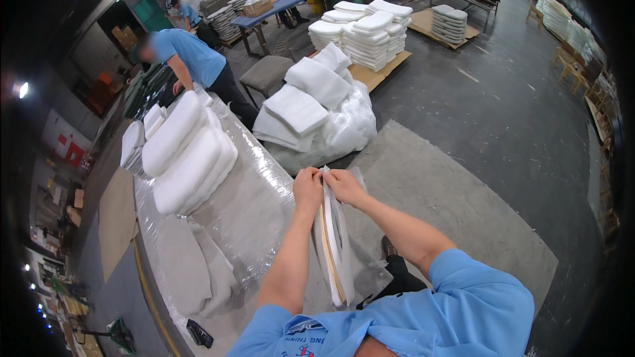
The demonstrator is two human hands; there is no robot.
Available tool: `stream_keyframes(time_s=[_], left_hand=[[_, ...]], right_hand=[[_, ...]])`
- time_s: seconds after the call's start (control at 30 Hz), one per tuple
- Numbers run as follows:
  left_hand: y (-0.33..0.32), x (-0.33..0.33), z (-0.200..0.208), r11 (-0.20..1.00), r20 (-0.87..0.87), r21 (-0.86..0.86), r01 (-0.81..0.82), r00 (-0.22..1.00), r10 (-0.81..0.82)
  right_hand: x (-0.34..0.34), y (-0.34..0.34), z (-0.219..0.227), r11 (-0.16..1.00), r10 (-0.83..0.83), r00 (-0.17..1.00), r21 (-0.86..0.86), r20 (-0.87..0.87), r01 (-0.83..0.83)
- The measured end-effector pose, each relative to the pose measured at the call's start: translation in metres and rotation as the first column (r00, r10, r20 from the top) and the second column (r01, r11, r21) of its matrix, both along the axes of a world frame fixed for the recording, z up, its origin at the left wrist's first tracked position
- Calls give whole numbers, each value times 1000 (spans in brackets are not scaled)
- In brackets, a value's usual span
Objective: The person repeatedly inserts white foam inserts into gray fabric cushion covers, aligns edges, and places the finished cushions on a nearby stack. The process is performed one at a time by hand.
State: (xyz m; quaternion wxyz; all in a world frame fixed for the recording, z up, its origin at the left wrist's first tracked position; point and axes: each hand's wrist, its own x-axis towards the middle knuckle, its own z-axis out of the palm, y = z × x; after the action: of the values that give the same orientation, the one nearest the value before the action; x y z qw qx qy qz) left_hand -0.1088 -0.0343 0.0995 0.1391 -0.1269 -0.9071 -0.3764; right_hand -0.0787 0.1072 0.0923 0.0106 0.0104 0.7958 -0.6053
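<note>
Both my hands meet at the far end of a long, narrow cushion [337, 251] seen edge-on at the table's near right edge. Grey fabric wraps its sides, and a white padding layer and a tan strip show along the open edge between them. My left hand [307, 190] pinches the fabric at the tip from the left. From the right, my right hand [345, 186] grips the same tip, thumb and fingers closed on it. The fingertips partly hide the fabric there.
Left on the plastic-covered table [248, 225] lie white padding pieces [192, 158], flat grey covers [188, 268] and a black handheld object [199, 334]. A bag heaped with white pads [311, 112] stands beyond my hands. A co-worker [188, 59] leans over the table's far end.
</note>
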Motion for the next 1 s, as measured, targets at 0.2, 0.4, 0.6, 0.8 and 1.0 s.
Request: stream_keyframes(time_s=[0.2,0.4,0.6,0.8,1.0], left_hand=[[-6,16,-18,915,157,339,-218,972,174],[-31,16,-22,906,213,364,-216,966,145],[-18,-1,-21,902,208,428,-55,977,-39],[-81,21,-3,522,518,803,-289,771,-371],[-75,91,155,608,58,748,267,886,-460]], right_hand=[[11,-8,4,939,285,930,263,-233,-222],[5,-14,2,919,393,914,76,-104,-386],[-49,22,-45,939,-10,976,-333,219,84],[-24,-87,-48,866,-84,973,-468,214,178],[-9,-84,88,907,-309,824,-408,-475,105]])
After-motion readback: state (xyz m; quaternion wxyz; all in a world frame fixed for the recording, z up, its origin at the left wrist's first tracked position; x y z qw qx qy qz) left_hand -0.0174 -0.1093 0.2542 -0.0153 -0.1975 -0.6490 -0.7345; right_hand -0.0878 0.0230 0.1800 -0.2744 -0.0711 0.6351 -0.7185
